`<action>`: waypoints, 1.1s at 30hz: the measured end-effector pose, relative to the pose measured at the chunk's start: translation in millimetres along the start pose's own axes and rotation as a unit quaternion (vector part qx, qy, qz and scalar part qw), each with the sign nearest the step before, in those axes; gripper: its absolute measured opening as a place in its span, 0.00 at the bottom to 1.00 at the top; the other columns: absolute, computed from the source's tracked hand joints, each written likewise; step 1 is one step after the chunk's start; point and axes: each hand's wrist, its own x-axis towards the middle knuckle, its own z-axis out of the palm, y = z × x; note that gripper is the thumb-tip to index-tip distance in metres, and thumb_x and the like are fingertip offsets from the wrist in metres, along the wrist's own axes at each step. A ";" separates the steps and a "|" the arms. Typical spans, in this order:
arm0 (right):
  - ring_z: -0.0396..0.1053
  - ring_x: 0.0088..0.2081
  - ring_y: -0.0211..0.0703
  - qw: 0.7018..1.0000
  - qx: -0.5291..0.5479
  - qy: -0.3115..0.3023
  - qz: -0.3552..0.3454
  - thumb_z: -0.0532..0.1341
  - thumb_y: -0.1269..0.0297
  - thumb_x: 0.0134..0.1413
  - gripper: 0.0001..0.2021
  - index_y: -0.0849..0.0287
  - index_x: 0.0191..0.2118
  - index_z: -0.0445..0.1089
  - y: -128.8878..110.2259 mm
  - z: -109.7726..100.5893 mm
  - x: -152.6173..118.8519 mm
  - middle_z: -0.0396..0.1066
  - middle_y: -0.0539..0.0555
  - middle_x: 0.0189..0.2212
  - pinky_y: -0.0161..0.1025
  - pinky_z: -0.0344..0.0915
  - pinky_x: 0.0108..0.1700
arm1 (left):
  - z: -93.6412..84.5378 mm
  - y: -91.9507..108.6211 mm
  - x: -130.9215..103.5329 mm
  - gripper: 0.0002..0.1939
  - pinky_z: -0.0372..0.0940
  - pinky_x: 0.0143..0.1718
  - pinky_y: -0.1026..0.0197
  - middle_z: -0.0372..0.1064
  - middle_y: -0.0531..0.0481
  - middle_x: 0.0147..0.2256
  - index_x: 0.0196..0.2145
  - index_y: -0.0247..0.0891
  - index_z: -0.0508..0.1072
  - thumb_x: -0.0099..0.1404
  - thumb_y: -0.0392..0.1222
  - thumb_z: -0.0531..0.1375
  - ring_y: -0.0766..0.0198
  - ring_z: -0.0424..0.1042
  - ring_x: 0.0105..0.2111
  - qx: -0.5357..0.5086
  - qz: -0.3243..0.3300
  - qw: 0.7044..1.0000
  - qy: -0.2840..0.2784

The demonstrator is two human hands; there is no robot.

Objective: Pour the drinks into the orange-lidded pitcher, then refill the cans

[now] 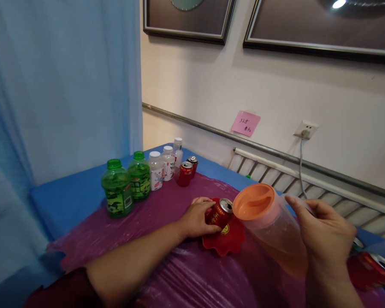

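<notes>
My left hand (199, 218) is wrapped round a red drink can (218, 214) with an opened top. The can leans a little to the right over a red wavy-edged mat (223, 241) with a yellow print. My right hand (324, 231) grips the handle of a clear plastic pitcher (276, 235) with an orange lid (254, 201). Brownish liquid lies in the pitcher, which is tilted with its lid toward the can's opening. Lid and can top are very close; whether they touch, or whether liquid flows, I cannot tell.
Two green bottles (117, 190), several white-capped clear bottles (156, 171) and two red cans (185, 174) stand at the back left. Another red can (368, 269) is at the right edge. Purple plastic sheeting (179, 273) covers the blue table (67, 196). A radiator (276, 184) runs along the wall.
</notes>
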 end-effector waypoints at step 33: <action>0.63 0.26 0.42 1.000 -0.001 0.008 -0.021 0.68 0.36 0.44 0.25 0.58 0.29 0.77 4.6 -1.1 -1.0 0.68 0.47 0.20 0.39 0.56 0.30 | -2.1 3.1 -0.3 0.34 0.62 0.58 0.45 0.72 0.43 0.51 0.49 0.43 0.78 0.46 0.59 0.74 0.44 0.68 0.55 -0.004 -0.002 1.000 -0.001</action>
